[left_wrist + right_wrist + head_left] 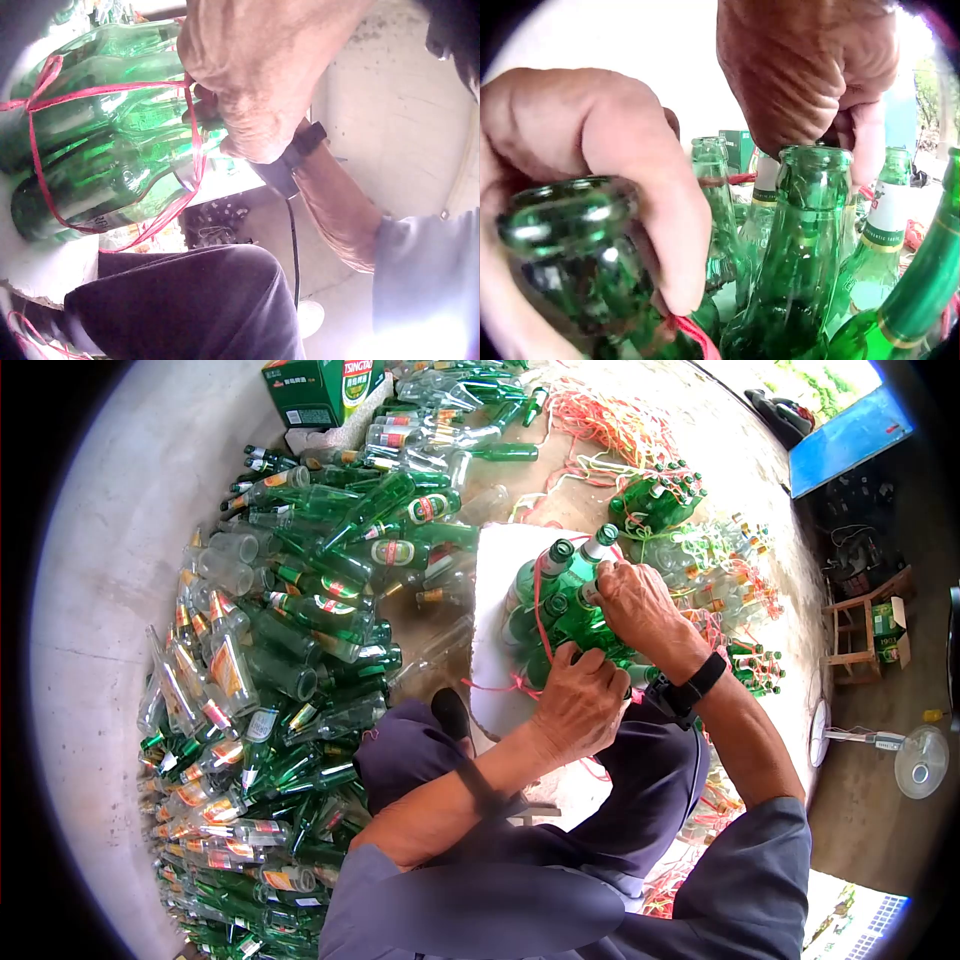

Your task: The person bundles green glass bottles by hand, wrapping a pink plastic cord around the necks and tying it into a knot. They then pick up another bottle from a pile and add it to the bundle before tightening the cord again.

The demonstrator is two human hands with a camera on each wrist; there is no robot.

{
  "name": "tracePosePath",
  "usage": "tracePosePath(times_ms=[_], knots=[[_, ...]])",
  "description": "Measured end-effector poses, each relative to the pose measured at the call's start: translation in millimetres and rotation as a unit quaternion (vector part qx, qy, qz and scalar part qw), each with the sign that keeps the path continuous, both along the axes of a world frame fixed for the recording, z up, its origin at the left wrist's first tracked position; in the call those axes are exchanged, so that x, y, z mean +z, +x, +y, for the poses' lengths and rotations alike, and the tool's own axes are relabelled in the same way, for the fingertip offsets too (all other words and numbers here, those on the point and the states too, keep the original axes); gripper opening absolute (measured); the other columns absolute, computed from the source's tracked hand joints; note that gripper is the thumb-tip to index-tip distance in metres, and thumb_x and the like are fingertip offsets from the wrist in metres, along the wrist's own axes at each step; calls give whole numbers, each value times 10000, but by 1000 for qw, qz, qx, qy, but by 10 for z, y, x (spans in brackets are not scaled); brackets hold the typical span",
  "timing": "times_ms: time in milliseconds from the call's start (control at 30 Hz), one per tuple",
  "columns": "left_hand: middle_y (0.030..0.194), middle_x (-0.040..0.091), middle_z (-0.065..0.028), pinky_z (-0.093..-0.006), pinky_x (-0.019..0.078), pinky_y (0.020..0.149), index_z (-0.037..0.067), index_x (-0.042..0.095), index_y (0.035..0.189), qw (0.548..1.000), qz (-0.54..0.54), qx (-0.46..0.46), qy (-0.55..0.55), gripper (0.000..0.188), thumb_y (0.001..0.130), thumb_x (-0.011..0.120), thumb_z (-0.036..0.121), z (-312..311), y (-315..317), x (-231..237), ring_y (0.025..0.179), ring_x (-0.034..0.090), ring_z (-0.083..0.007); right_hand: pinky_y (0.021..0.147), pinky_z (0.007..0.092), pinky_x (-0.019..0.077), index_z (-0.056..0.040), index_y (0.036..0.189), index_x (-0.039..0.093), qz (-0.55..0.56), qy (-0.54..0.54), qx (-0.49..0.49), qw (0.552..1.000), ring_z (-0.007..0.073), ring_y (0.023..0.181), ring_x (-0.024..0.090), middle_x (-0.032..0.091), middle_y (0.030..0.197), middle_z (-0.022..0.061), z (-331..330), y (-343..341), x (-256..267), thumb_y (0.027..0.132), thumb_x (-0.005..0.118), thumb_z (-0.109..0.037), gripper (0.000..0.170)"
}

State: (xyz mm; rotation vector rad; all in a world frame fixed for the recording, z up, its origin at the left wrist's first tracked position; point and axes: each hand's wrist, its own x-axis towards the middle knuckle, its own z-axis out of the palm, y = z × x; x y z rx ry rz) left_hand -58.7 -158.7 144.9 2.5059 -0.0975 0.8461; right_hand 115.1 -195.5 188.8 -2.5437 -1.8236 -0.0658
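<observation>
Several green bottles (560,622) stand bunched on a white block (492,595), with pink string (541,610) round them. The left hand (582,700) curls at the near bottle necks; in the right wrist view, string (694,334) comes from under a finger of this left hand (592,135), beside a bottle mouth (570,214). Across the bunch, the right hand (645,610) bends its fingers among the necks, where string also runs; its fingertips are partly hidden behind a bottle (802,225). String (112,87) crosses the bottles' sides in the left wrist view.
Loose bottles (330,595) lie piled along the left wall. Tangled pink string (610,420) lies beyond the block, and another green bunch (658,500) stands at its upper right. A green carton (310,395) is at the top, a fan (920,762) at the right.
</observation>
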Motion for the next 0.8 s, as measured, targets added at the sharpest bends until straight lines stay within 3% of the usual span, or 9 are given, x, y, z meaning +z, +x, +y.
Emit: tracePosePath(times_ms=[300, 367, 433, 533, 567, 700, 767, 800], knots=[[767, 592, -61, -441, 380, 794, 64, 620, 825, 1000, -11, 2, -21, 231, 700, 749, 210, 13, 24, 17, 875, 531, -253, 627, 501, 509, 39, 845, 602, 14, -2, -35, 999, 426, 696, 652, 632, 706, 244, 22, -92, 22, 864, 680, -172, 226], [769, 597, -63, -437, 380, 797, 60, 630, 834, 1000, -14, -1, -16, 241, 699, 758, 213, 6, 26, 17, 878, 534, -255, 631, 498, 509, 30, 873, 607, 25, 64, -70, 995, 424, 700, 652, 636, 710, 236, -15, -101, -17, 870, 688, -199, 242], [774, 601, -56, -432, 374, 820, 69, 638, 846, 1000, -17, 5, -26, 253, 693, 777, 216, -2, 12, 31, 868, 536, -247, 638, 497, 511, 25, 904, 605, 68, 48, -92, 992, 416, 738, 658, 648, 764, 238, -68, -110, 55, 875, 698, -222, 266], [777, 602, -50, -435, 364, 846, 74, 641, 857, 999, -18, -10, -47, 270, 690, 793, 221, 0, 17, -9, 875, 540, -243, 633, 491, 517, 19, 1008, 620, 50, 251, -55, 965, 413, 744, 648, 654, 828, 216, -260, -222, 158, 910, 638, -160, 206], [777, 602, -50, -435, 364, 846, 74, 641, 857, 999, -16, -13, -47, 270, 690, 793, 221, -10, 14, -20, 875, 540, -243, 633, 491, 517, 19, 1008, 620, 51, 250, -59, 965, 413, 744, 648, 654, 828, 216, -358, -282, 216, 910, 638, -160, 206], [800, 612, -57, -445, 367, 858, 68, 632, 863, 999, -6, -10, -37, 266, 699, 786, 210, -14, 6, 35, 890, 557, -252, 614, 478, 514, 9, 1045, 632, 119, 218, -83, 965, 423, 754, 645, 648, 822, 227, -821, -598, 363, 889, 635, -77, 179], [812, 617, -66, -450, 370, 862, 65, 623, 857, 999, 1, -16, -34, 244, 710, 771, 191, -7, 10, 59, 878, 565, -262, 631, 489, 516, 25, 1022, 619, 233, 224, -142, 936, 444, 759, 641, 634, 808, 264, -992, -770, 289, 872, 606, -23, 158], [815, 618, -77, -445, 372, 862, 59, 615, 856, 999, 3, -19, -35, 224, 721, 754, 171, -4, 9, 66, 864, 570, -270, 631, 489, 516, 25, 1022, 619, 234, 227, -145, 934, 444, 759, 641, 634, 808, 264, -1052, -819, 233, 872, 606, -23, 158]])
